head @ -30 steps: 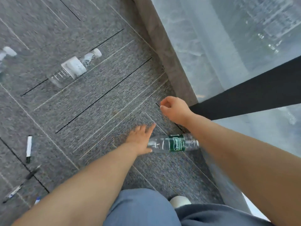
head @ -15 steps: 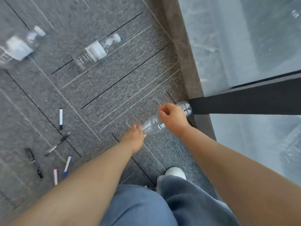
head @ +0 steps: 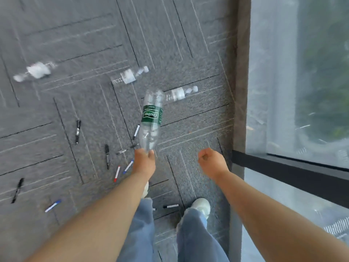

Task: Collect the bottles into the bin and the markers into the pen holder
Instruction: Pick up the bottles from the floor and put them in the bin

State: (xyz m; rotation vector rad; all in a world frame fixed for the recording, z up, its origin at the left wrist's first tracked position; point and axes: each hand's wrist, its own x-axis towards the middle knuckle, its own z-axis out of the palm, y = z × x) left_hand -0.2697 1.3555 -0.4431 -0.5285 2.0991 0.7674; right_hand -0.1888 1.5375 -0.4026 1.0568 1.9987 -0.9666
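Observation:
My left hand (head: 144, 161) grips a clear bottle with a green label (head: 151, 118) by its neck end, so the body points away from me above the carpet. My right hand (head: 211, 161) hovers beside it with curled fingers and holds nothing. Three clear white-label bottles lie on the floor beyond: one far left (head: 37, 71), one in the middle (head: 130, 76), one further right (head: 179, 93). Several markers are scattered left of my left hand, among them a black one (head: 107, 156), a red-tipped one (head: 117, 173) and a blue-tipped one (head: 128, 166). No bin or pen holder is in view.
A glass wall (head: 302, 72) with a dark frame bar (head: 283, 167) and a grey base strip (head: 239, 72) runs along the right. My shoe (head: 201, 205) and jeans stand on grey carpet tiles, with one marker (head: 171, 206) between my feet.
The green-label bottle went from lying on the carpet to my right hand, then to my left hand, which now lifts it. My right hand let go. The view swung left, showing more markers.

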